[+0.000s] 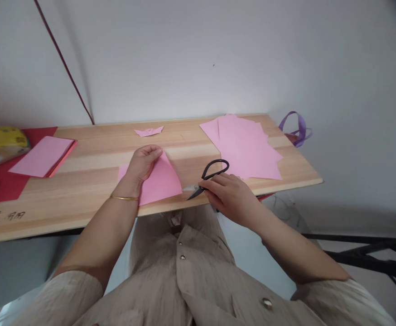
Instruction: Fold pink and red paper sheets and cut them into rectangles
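Note:
My left hand [142,163] pinches the top corner of a folded pink paper [160,183] that lies near the front edge of a wooden table [92,176]. A thin gold bangle [123,198] circles that wrist. My right hand [230,194] rests at the table's front edge with its fingers curled against black scissors [209,177], which lie flat on the wood with the blades pointing left and the handle loops away from me. The fingertips touch the scissors near the pivot.
A stack of pink sheets [248,147] lies at the right of the table. A small pink scrap [148,131] sits at the back. Pink and red paper [43,156] lies at the left by a yellow bag [1,142]. A purple ribbon [296,127] hangs off the right end.

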Demonstrator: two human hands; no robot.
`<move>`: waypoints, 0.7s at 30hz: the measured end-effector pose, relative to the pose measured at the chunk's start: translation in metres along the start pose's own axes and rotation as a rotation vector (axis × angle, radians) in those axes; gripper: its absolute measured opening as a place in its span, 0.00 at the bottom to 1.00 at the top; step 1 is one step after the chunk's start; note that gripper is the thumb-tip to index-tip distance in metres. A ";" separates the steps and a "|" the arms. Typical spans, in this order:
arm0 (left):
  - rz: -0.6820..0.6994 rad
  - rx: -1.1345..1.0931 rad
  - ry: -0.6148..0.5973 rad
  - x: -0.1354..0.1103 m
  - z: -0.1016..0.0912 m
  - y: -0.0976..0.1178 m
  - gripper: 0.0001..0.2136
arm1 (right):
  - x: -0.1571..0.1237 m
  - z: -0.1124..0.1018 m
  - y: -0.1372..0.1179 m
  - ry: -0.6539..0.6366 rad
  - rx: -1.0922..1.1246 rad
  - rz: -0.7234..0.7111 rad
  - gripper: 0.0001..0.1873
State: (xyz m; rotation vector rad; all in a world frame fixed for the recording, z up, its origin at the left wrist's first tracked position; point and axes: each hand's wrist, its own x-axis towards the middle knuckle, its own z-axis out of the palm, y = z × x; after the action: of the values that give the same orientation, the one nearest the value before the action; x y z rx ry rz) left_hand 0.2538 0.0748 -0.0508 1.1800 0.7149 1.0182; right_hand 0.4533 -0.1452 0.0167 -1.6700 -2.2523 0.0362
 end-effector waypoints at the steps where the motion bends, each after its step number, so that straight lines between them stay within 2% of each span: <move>1: 0.000 0.002 0.002 0.000 0.000 0.000 0.10 | 0.000 0.000 0.000 -0.002 0.005 -0.004 0.14; 9: -0.008 -0.022 0.005 -0.001 0.002 0.003 0.09 | 0.000 0.001 0.004 0.002 0.002 0.033 0.15; 21: -0.019 -0.040 -0.001 0.000 0.001 0.002 0.10 | 0.005 0.001 0.003 0.009 -0.017 -0.002 0.14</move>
State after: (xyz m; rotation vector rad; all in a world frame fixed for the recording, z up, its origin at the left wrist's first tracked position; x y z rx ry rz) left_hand 0.2544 0.0743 -0.0488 1.1375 0.7012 1.0120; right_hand 0.4546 -0.1397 0.0166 -1.6738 -2.2535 0.0086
